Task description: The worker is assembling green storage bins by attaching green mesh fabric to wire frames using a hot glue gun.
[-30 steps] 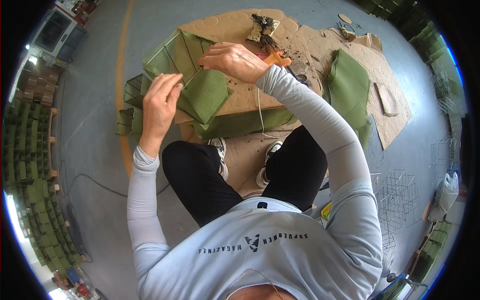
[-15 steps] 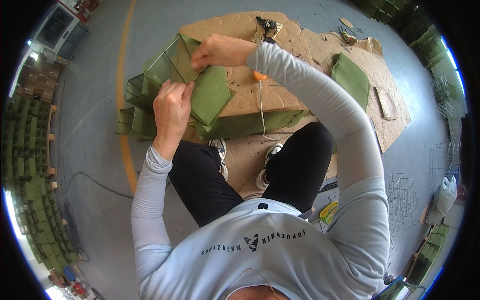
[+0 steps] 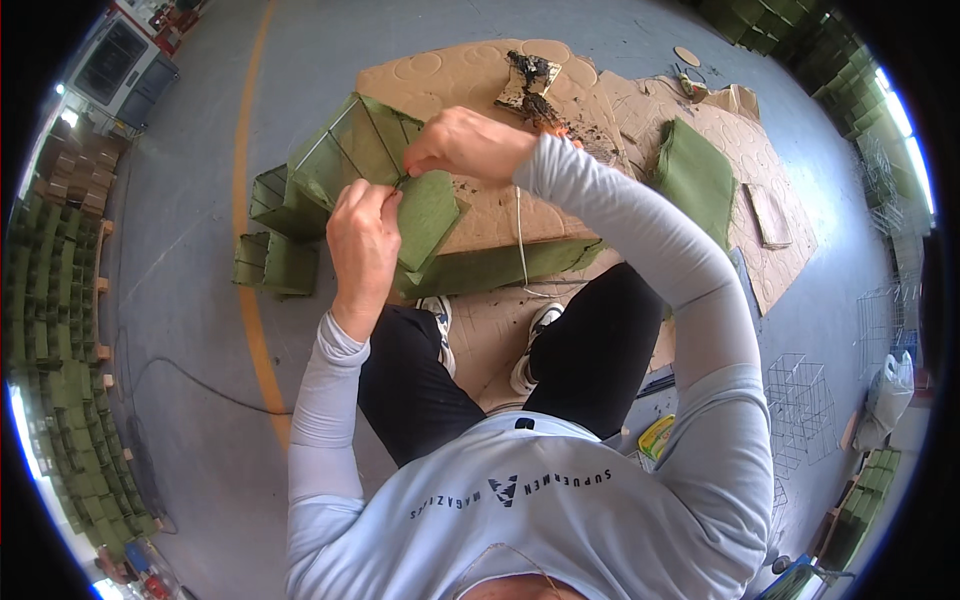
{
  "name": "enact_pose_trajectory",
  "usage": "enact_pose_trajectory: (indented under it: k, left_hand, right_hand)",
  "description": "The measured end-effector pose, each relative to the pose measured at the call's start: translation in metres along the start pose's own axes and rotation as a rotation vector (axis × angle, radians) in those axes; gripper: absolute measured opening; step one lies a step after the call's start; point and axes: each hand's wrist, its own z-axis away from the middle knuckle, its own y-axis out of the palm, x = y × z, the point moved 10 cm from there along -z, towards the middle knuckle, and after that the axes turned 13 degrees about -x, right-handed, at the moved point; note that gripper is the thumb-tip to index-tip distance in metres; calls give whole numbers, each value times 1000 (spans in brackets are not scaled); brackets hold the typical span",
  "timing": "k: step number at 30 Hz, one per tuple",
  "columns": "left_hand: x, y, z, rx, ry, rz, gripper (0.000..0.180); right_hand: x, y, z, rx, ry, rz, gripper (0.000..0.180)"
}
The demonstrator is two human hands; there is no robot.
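Note:
A green fabric box on a thin metal wire frame (image 3: 330,148) stands at the left side of the cardboard-topped work surface (image 3: 505,215). My left hand (image 3: 362,232) pinches the fabric at the frame's near right corner, thumb and fingers pressed together. Just beyond it, my right hand (image 3: 455,145) also pinches that edge, with its fingertips close to the left ones. A loose green fabric flap (image 3: 430,212) hangs to the right of the fingers. Whatever small part lies between the fingertips is hidden.
Smaller green fabric boxes (image 3: 277,263) sit left of the work surface. Black residue (image 3: 530,75) lies on a cardboard scrap at the back, and a white cord (image 3: 521,240) hangs down in front. Green fabric sheets (image 3: 693,180) lie at right; wire frames (image 3: 800,400) stand on the floor.
Both hands have shifted slightly right and nearer in the picture, still pinching at the box's corner. The view has tilted a little, and the fabric flap is turned further under the hands.

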Motion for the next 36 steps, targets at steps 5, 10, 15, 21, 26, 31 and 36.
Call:
enact_pose_trajectory:
  k: [5, 10, 15, 21, 26, 31, 36]
  left_hand:
    - [11, 8, -8, 152, -108, 59, 10]
    - [-18, -2, 10, -86, 153, -83, 20]
    - [-19, 1, 8, -164, 117, -66, 15]
    - [-9, -4, 13, -181, 82, -80, 14]
    - [-10, 2, 15, -138, 107, -163, 9]
    - [-15, 22, 9, -75, 41, -164, 11]
    - [-20, -9, -48, -251, 56, -110, 17]
  right_hand:
    - [-18, 10, -17, 181, 234, -167, 28]
    - [-66, -52, 9, -337, 495, 112, 30]
    - [-75, -24, 9, -121, 503, 121, 26]
    - [-53, 2, -17, -12, 272, 676, 16]
    - [-65, -11, -9, 35, 463, 519, 34]
    - [-69, -8, -26, -19, 283, 674, 34]
    - [-49, -28, -55, -42, 35, 531, 22]
